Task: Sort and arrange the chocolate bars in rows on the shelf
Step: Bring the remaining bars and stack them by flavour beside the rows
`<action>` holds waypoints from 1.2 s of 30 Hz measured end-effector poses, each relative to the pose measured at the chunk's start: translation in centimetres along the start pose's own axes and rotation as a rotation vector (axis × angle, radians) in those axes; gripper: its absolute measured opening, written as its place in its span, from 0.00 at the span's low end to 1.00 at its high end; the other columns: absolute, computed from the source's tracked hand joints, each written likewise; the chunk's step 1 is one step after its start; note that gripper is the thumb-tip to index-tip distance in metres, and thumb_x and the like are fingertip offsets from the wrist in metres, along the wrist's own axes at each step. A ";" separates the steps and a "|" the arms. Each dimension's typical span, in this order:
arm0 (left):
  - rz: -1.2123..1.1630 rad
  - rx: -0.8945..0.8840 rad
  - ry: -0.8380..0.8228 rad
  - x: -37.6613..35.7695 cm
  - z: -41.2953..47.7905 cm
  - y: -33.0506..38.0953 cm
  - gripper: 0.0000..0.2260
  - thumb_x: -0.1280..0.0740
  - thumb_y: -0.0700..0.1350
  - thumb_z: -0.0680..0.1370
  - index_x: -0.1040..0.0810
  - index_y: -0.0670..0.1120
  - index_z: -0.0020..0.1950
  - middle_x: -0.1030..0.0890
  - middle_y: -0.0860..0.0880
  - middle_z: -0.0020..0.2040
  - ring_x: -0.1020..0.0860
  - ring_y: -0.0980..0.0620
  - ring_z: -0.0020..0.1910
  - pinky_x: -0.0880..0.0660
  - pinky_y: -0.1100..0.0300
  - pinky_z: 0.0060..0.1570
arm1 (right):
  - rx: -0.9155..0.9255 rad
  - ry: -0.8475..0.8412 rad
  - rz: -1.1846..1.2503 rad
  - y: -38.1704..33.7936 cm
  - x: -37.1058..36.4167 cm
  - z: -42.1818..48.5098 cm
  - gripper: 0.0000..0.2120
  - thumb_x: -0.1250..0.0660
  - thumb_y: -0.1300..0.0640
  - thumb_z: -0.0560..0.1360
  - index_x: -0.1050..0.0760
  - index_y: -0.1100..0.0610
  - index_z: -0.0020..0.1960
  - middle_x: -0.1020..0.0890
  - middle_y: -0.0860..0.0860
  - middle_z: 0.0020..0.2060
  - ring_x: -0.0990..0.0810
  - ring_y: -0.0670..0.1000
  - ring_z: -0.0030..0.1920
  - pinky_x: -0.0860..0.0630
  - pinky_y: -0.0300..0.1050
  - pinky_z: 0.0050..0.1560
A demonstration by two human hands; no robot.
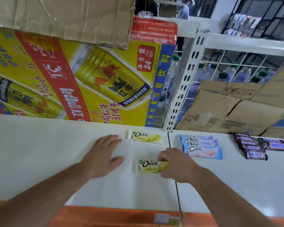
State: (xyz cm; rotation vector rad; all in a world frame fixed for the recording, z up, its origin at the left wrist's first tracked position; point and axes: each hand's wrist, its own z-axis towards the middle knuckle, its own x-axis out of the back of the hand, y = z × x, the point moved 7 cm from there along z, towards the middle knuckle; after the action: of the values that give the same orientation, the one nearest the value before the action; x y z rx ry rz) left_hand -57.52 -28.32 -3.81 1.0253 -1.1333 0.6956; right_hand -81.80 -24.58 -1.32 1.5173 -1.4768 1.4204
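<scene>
On the white shelf [39, 153] a yellow Dove bar [150, 166] lies near the front, and my right hand [175, 164] pinches its right end between thumb and fingers. A second yellow Dove bar [144, 137] lies further back, flat and alone. My left hand [103, 154] rests flat on the shelf with fingers spread, its fingertips just left of the far bar. Right of the shelf seam, three light-blue Dove bars [202, 147] overlap in a stack. A pile of dark Snickers bars [259, 145] sits at the far right.
A yellow Red Bull carton [72, 79] stands along the back of the shelf under a brown cardboard box [64, 17]. Brown boxes [228, 110] stand behind the right shelf section by a white slotted upright [185, 84]. An orange strip [113, 217] edges the shelf front.
</scene>
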 end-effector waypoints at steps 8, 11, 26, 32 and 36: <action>0.064 -0.021 -0.016 0.3 -1.6 -0.2 0.33 0.48 0.66 0.74 0.42 0.55 0.77 0.45 0.56 0.78 0.51 0.57 0.76 0.56 0.54 0.75 | -0.104 0.105 0.024 -1.7 1.6 3.0 0.19 0.30 0.49 0.66 0.25 0.46 0.56 0.25 0.45 0.50 0.25 0.48 0.52 0.23 0.47 0.50; 0.054 -0.015 -0.028 0.4 -1.7 -0.2 0.32 0.48 0.66 0.74 0.42 0.56 0.76 0.45 0.57 0.78 0.52 0.58 0.76 0.58 0.53 0.74 | -0.100 0.190 -0.054 -2.6 2.5 4.8 0.18 0.32 0.50 0.69 0.26 0.47 0.58 0.25 0.47 0.52 0.28 0.50 0.55 0.28 0.46 0.52; 0.062 -0.022 -0.035 0.4 -1.8 -0.3 0.32 0.48 0.66 0.75 0.42 0.55 0.77 0.45 0.56 0.78 0.53 0.56 0.76 0.59 0.47 0.75 | -0.167 0.264 -0.120 -2.3 2.2 7.0 0.21 0.34 0.44 0.72 0.27 0.45 0.64 0.22 0.48 0.57 0.25 0.52 0.57 0.29 0.50 0.59; 0.049 -0.026 -0.037 0.5 -1.9 -0.4 0.32 0.49 0.67 0.76 0.43 0.55 0.77 0.46 0.55 0.78 0.54 0.56 0.76 0.60 0.48 0.75 | -0.175 0.257 -0.149 -2.4 2.4 7.4 0.21 0.34 0.43 0.73 0.28 0.43 0.66 0.23 0.47 0.60 0.26 0.51 0.60 0.31 0.50 0.60; 0.033 -0.031 -0.043 0.5 -1.9 -0.4 0.32 0.51 0.67 0.76 0.44 0.54 0.77 0.47 0.54 0.78 0.54 0.56 0.77 0.59 0.47 0.75 | -0.199 0.228 -0.164 -2.7 2.3 7.4 0.22 0.35 0.44 0.75 0.31 0.43 0.68 0.24 0.48 0.63 0.28 0.51 0.63 0.33 0.51 0.62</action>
State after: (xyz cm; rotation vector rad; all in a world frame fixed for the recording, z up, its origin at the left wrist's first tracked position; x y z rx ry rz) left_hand -56.28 -26.74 -3.65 1.0013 -1.1967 0.6827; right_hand -77.55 -31.59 -0.47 1.2777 -1.2838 1.2627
